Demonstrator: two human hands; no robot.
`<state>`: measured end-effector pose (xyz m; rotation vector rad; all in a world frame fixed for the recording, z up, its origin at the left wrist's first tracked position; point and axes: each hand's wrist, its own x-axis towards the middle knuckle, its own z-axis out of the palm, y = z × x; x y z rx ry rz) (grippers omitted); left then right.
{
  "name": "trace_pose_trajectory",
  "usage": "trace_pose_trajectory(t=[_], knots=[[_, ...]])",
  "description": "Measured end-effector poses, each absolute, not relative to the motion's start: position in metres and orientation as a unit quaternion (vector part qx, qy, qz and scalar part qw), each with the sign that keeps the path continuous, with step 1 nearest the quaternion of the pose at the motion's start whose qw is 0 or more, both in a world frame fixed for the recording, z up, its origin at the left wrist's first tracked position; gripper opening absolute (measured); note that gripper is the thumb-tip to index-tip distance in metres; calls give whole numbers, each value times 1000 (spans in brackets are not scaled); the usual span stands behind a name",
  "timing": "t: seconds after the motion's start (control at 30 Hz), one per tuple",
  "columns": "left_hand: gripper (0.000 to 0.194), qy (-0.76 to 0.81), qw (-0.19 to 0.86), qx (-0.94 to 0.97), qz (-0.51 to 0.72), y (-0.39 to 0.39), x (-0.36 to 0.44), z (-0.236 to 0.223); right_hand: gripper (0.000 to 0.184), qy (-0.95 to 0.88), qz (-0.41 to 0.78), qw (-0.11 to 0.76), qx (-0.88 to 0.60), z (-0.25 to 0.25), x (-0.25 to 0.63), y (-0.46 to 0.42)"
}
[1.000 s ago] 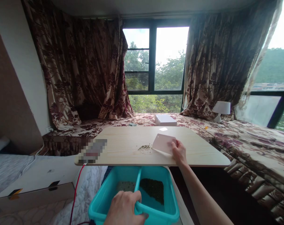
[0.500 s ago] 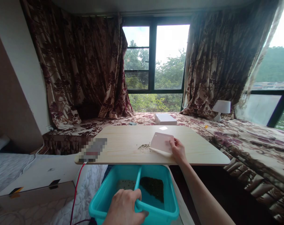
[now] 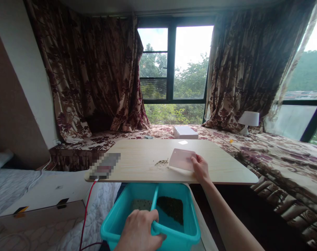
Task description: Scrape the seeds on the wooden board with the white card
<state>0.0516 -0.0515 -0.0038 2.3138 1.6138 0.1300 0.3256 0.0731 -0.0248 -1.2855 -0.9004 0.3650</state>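
Note:
My right hand (image 3: pixel 201 168) grips a flat, pale pink plastic scraper (image 3: pixel 182 159) by its right end, tilted over the tabletop. Just left of the scraper's edge lies a small scatter of dark and tan grains (image 3: pixel 161 162) on the light wood table (image 3: pixel 137 151). Below the table's near edge is a turquoise divided tub (image 3: pixel 195 209). My left hand (image 3: pixel 141 228) is closed round the near end of its middle divider. A dark heap of grains (image 3: pixel 172 210) fills part of the right compartment. Fewer bits lie in the left one, partly behind my left hand.
A blurred-out flat device (image 3: pixel 105 166) with a red cable (image 3: pixel 87 205) lies at the table's left end. Left of the tub, a white box (image 3: pixel 48 198) rests on the bed. Behind the table, a white box (image 3: pixel 186 132) and a lamp (image 3: pixel 249 120) stand on the patterned ledge.
The scraper in my right hand has shifted very slightly right and tilted a little. My left hand keeps its grip on the tub. The whole view has moved slightly.

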Motion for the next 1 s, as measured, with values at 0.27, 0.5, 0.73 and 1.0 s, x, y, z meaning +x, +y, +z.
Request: trace_pose_trajectory(t=[0.27, 0.5, 0.73, 1.0], knots=[[17, 565, 159, 808, 53, -53, 52, -4, 29, -414, 159, 681, -583, -26, 326, 74], [15, 564, 158, 808, 58, -53, 51, -5, 32, -418, 186, 680, -572, -22, 323, 70], [15, 562, 157, 810, 57, -53, 51, -4, 37, -423, 192, 679, -568, -18, 319, 66], [15, 560, 159, 811, 60, -52, 50, -9, 36, -442, 218, 678, -545, -18, 319, 65]])
